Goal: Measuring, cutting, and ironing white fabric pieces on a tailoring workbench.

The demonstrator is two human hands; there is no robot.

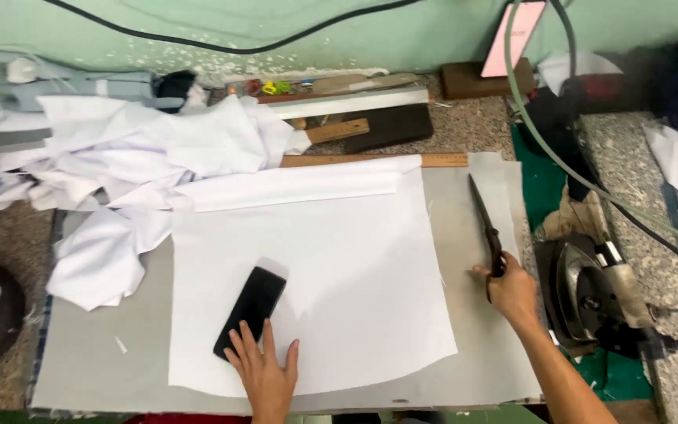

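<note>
Left hand [264, 377], bottom center: we are pressing open palm on white fabric [331, 275], fingertips touching black phone [250, 310]. Right hand [512, 289], right of center: we are gripping black scissors [486, 228] on counter [96, 361].

Phone [250, 310] on cloth [339, 267], scissors [486, 224] right.

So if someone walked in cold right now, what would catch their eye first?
Probably the big white fabric sheet spread flat across the grey table pad, with a black rectangular block lying on it under the left hand's fingertips. Next, the long dark scissors gripped by the right hand at the sheet's right edge, and the heavy old iron just right of it.
</note>
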